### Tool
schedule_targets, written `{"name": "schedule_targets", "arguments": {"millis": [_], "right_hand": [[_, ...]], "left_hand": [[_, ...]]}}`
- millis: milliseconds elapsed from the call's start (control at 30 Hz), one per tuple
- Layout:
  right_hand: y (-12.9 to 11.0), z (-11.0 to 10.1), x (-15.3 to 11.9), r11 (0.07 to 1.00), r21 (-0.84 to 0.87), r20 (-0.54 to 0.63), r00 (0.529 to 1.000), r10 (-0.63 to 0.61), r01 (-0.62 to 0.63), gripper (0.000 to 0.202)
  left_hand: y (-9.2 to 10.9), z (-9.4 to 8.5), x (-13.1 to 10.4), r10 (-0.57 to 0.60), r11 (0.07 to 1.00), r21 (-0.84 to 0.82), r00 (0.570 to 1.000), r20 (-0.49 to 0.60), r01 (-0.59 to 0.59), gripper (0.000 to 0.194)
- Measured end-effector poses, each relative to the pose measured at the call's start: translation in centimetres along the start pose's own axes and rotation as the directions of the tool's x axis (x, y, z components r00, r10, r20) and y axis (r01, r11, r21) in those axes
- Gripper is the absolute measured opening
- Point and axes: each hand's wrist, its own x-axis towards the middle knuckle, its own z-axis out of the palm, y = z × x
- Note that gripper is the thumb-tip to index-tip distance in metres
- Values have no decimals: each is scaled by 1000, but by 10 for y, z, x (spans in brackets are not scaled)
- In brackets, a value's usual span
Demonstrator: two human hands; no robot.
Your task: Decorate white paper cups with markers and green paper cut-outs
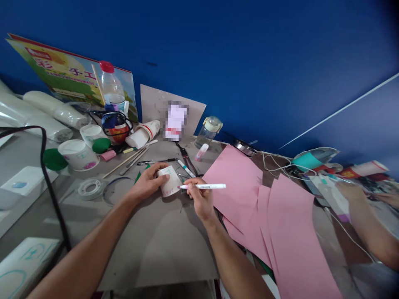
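My left hand (149, 181) is closed round a white paper cup (170, 182), which lies tilted above the table with green lines near one end and small pink marks along the other. In my right hand (201, 197) is a white marker pen (212, 186), gripped like a pencil. Its pinkish tip points left and is at the cup's lower right edge; whether it touches I cannot tell. Just behind the hands lie a second marker (186, 168), a black pen (157, 161) and dark-handled scissors (185, 155).
Pink paper sheets (237, 182) spread to the right. Drawn-on paper cups (77, 154), a tape roll (89, 189), a red-capped bottle (111, 83) and a black cable (46, 166) are on the left. A glass jar (209, 131) stands behind. Another person's arm (370, 220) reaches in at far right.
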Motion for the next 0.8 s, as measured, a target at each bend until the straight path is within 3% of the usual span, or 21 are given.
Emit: {"name": "schedule_targets", "arguments": {"millis": [233,467,800], "right_hand": [[-3,0,0,1000,-5,40,999,-9,9,24],[-4,2,-3,989,-110,94,992,-89,99,23],[-3,4,-4,973,-149,94,982,-161,174,20]], "left_hand": [[1,1,-1,10,1000,-11,1000,-6,-10,45],[2,2,0,9,1000,9,999,-34,-8,45],[-4,2,1,28,1000,6,999,29,-28,47]]}}
